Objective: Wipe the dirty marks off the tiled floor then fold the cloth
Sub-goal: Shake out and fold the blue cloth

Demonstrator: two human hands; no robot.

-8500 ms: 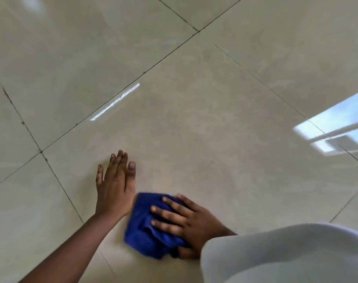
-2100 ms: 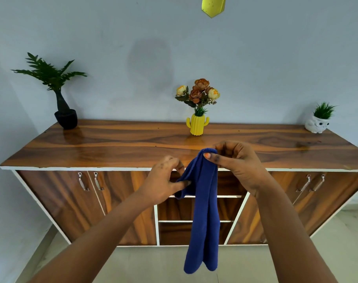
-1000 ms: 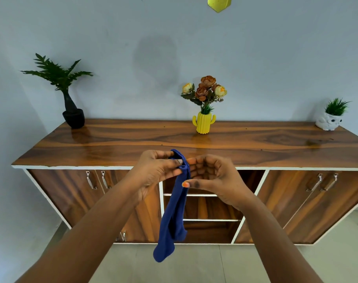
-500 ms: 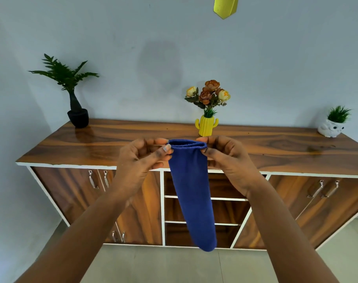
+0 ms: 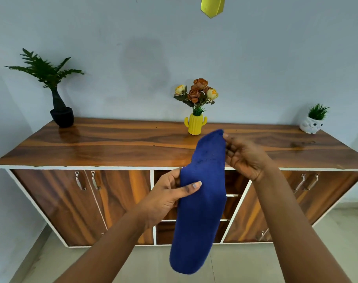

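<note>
A blue cloth [image 5: 198,211] hangs in the air in front of me as a long, narrow folded strip. My right hand [image 5: 245,158] pinches its top corner up high. Lower down, my left hand [image 5: 170,195] grips the strip's left edge about a third of the way down, thumb lying across the front. The cloth's rounded lower end dangles free above the pale tiled floor [image 5: 296,262]. A few faint dark specks show on the upper part of the cloth.
A long wooden sideboard [image 5: 112,148] with white edging stands against the wall ahead. On it are a black potted fern [image 5: 59,115], a yellow cactus vase of flowers [image 5: 195,125] and a small white owl planter [image 5: 311,125]. A yellow object [image 5: 213,6] hangs overhead.
Half a second ago both hands held the cloth's top edge level. Now my left hand has slid down the strip's left side while my right hand keeps the top corner, raised and shifted right.
</note>
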